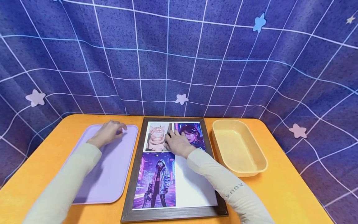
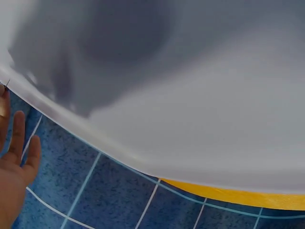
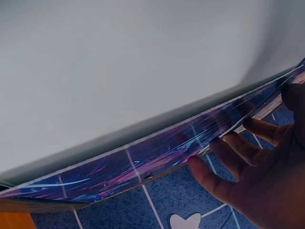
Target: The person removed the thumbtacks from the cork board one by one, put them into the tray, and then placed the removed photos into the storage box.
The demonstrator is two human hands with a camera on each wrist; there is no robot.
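My right hand (image 1: 179, 143) lies across the inner edge of a purple portrait picture (image 1: 198, 132), at the upper right inside a dark wooden frame (image 1: 174, 213). In the right wrist view its fingers (image 3: 209, 179) spread along the glossy picture's surface, with no grip visible. Left of that portrait is a cat picture (image 1: 156, 138). Below the cat is a larger picture of a hooded figure (image 1: 160, 183). White backing (image 1: 195, 189) shows at the lower right. Over the far part of a lilac tray (image 1: 112, 174), my left hand (image 1: 109, 132) hangs with loosely bent fingers, holding nothing.
A yellow plastic basin (image 1: 237, 140) stands right of the frame. Everything rests on an orange table (image 1: 291, 189). Behind the table hangs a blue grid-patterned curtain (image 1: 156, 68) with star shapes on it.
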